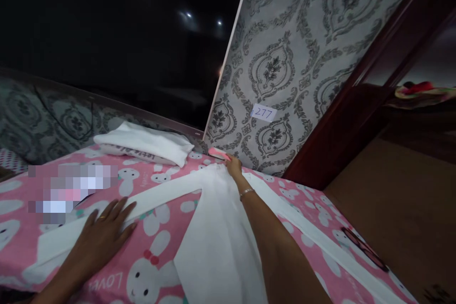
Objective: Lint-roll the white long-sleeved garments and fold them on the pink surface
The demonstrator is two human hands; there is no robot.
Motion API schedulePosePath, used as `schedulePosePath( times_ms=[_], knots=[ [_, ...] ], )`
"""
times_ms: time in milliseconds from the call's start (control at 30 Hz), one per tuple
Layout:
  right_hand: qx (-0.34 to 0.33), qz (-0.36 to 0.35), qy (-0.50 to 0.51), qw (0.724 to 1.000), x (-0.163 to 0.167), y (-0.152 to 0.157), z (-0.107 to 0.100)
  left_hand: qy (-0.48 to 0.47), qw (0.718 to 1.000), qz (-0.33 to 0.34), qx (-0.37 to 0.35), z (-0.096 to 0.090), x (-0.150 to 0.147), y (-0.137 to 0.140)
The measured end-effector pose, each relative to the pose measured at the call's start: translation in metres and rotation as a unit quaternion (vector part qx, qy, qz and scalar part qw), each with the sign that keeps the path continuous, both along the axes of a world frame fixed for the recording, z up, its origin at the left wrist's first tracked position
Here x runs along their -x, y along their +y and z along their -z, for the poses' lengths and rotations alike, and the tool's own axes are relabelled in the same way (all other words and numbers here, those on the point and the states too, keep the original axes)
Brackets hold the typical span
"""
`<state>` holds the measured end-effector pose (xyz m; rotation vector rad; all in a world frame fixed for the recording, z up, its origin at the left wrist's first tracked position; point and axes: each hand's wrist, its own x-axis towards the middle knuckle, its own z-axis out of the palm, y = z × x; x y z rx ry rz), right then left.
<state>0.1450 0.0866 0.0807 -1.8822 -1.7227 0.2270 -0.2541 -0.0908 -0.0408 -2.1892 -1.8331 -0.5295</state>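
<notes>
A white long-sleeved shirt (217,228) lies spread on a pink bedspread with a bunny print (156,242), its sleeves reaching out to both sides. My left hand (107,228) rests flat on the left sleeve, fingers spread, a ring on one finger. At the far end of the shirt, close to the collar, my right hand (234,167) has its fingers closed around a pink and white brush (218,153). The brush's underside is mostly hidden. A bracelet circles my right wrist.
A folded white cloth (142,140) with grey lettered fabric lies at the back. Behind it a large dark television (107,33) stands against the patterned wall (274,66). Glasses (364,249) lie at the right edge. Dark red wooden furniture (331,118) rises there. A blurred patch covers something left.
</notes>
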Motion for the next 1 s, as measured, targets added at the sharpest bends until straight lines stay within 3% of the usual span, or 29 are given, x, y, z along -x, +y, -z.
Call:
schedulePosePath(
  times_ms=[167, 267, 433, 567, 667, 800, 1000],
  knots=[
    [0.036, 0.016, -0.043, 0.998, -0.045, -0.045, 0.004, -0.008, 1.0, 0.002, -0.016, 0.001, -0.003, 0.002],
    [0.063, 0.016, -0.063, 0.996, -0.052, -0.059, 0.014, -0.013, 1.0, -0.003, -0.019, -0.001, -0.006, 0.0],
    [0.077, 0.031, -0.062, 0.995, -0.025, -0.03, 0.021, -0.011, 1.0, -0.015, 0.001, -0.01, -0.009, -0.003],
    [0.069, 0.038, -0.041, 0.996, -0.006, 0.002, 0.012, 0.01, 0.999, -0.018, 0.039, -0.017, -0.01, -0.005],
    [0.049, 0.031, -0.026, 0.998, -0.007, 0.005, 0.003, 0.015, 0.999, -0.014, 0.045, -0.019, -0.01, -0.005],
    [0.028, -0.014, -0.027, 0.999, -0.015, -0.034, 0.002, 0.017, 0.999, -0.008, 0.04, -0.018, -0.011, -0.005],
    [0.059, -0.097, -0.076, 0.991, -0.016, -0.116, 0.022, 0.013, 0.998, -0.014, 0.061, -0.025, -0.015, -0.006]
  ],
)
